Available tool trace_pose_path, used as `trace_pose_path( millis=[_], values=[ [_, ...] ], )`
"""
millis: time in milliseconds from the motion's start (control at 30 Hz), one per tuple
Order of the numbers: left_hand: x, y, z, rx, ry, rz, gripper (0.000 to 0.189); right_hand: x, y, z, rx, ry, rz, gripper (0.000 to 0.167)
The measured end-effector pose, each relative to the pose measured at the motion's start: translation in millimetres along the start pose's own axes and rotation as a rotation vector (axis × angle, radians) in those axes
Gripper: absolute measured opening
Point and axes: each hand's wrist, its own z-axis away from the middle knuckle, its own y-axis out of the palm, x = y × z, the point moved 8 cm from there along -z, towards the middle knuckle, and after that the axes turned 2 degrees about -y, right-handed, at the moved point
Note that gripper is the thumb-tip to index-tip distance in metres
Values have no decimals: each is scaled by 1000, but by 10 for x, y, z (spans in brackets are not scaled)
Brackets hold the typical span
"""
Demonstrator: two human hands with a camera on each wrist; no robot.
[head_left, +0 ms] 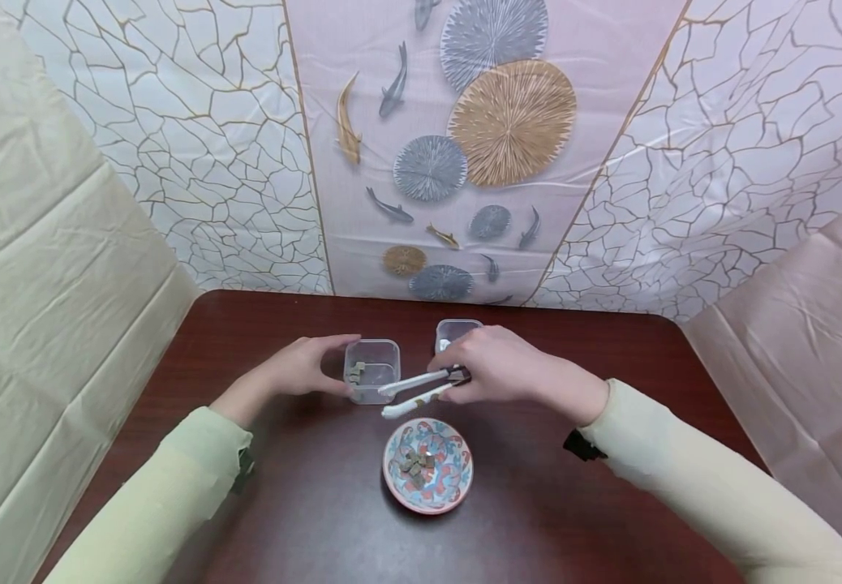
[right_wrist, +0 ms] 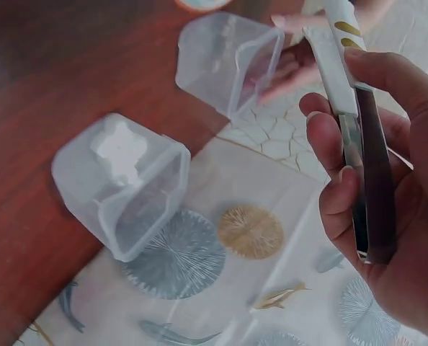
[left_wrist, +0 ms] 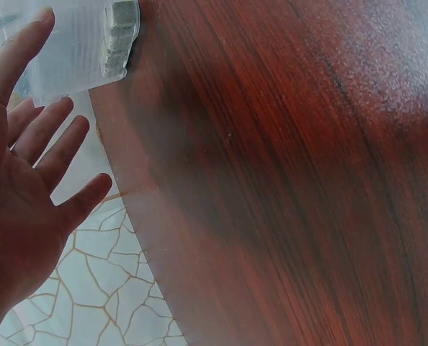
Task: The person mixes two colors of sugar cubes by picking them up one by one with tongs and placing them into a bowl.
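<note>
In the head view, my left hand [head_left: 302, 367] reaches to the left side of a clear plastic container [head_left: 371, 396], thumb and forefinger at its near and far corners. Its fingers are spread and mostly straight in the left wrist view. Several small grey-brown cubes [left_wrist: 119, 37] lie along one side inside that container. My right hand [head_left: 497, 365] grips a pair of tongs [right_wrist: 333, 76] with white, gold-patterned arms and dark metal inside. The tongs' tips point left, apart from each other with nothing between them, by the container's near right corner.
A second clear container [head_left: 457, 326] holding white pieces [right_wrist: 120, 151] stands behind my right hand. Nearer to me sits a patterned bowl [head_left: 459, 478] with several grey-brown cubes [head_left: 414, 464]. A patterned cloth wall [head_left: 246, 162] rises behind the dark wooden table [head_left: 304, 503].
</note>
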Motion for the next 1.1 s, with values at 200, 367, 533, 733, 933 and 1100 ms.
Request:
trace_pose_path(
  millis=[200,367,533,733,933,1100],
  values=[
    [7,2,-2,4,1,1,93,-85,-50,-267,5,15,74,17],
    [24,6,-8,11,-5,5,94,-189,-5,-485,73,56,89,20],
    [27,8,-10,8,-2,5,93,-272,73,-647,130,79,111,20],
    [11,4,-13,10,0,-2,93,-274,198,-772,184,54,183,15],
    [12,-3,-7,4,0,-4,93,-246,334,-897,256,52,254,16],
    [19,5,-2,6,0,2,94,-242,430,-982,304,57,283,15]
  ],
)
